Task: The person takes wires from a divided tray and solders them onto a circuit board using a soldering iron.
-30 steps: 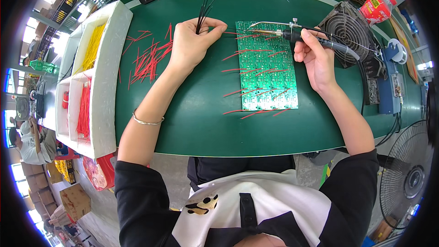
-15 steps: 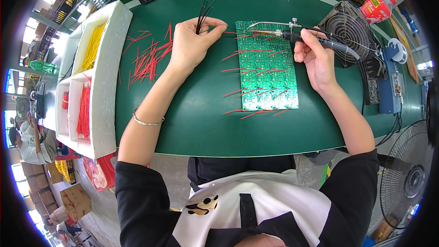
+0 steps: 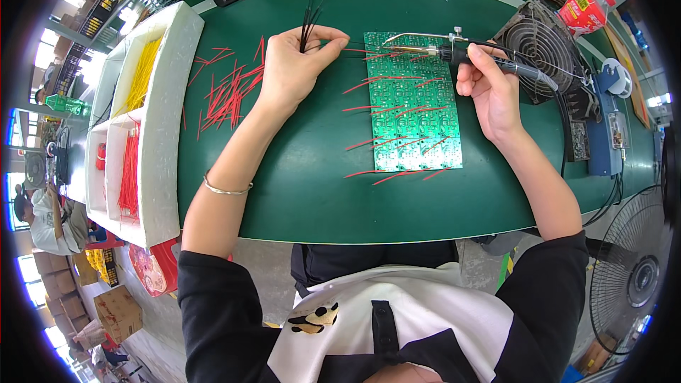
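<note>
A green circuit board panel point(image 3: 415, 110) lies on the green table point(image 3: 305, 177), with several red wires sticking out of its left side. My left hand point(image 3: 294, 64) pinches a bundle of black wires point(image 3: 310, 18) and one red wire whose end reaches the board's top left corner. My right hand point(image 3: 488, 81) grips a soldering iron point(image 3: 454, 52) like a pen, its metal tip at the board's top edge near that red wire.
Loose red wires point(image 3: 227, 92) lie left of my left hand. A white foam tray point(image 3: 167, 106) holds yellow and red wires at the table's left. A small fan point(image 3: 543, 42), a red packet point(image 3: 585, 7) and a blue soldering stand point(image 3: 603, 128) sit at right. A floor fan point(image 3: 635, 269) stands lower right.
</note>
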`<move>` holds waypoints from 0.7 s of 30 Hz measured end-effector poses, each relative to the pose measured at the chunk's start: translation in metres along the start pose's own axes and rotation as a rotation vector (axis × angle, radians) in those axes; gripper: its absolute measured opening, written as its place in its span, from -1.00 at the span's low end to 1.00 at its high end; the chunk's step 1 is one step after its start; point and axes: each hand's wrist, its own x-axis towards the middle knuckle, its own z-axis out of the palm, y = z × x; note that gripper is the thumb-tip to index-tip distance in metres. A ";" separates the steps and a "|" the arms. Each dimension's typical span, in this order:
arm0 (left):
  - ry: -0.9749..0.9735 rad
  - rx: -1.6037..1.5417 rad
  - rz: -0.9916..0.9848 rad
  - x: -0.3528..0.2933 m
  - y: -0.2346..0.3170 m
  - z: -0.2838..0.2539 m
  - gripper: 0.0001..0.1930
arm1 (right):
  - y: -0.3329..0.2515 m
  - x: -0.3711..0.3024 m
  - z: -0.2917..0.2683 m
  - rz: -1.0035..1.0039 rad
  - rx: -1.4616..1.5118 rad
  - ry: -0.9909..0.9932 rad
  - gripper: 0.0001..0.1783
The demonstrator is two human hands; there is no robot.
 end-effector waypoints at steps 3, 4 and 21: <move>0.009 -0.003 -0.013 0.002 -0.001 -0.001 -0.88 | 0.000 0.000 -0.001 0.003 0.000 -0.002 -0.83; 0.009 -0.003 -0.013 0.001 0.000 -0.001 -0.88 | 0.000 0.000 -0.001 0.004 -0.001 -0.002 -0.83; -0.017 0.072 -0.011 0.001 -0.001 -0.003 -0.87 | 0.000 -0.001 0.002 -0.013 -0.066 -0.010 -0.88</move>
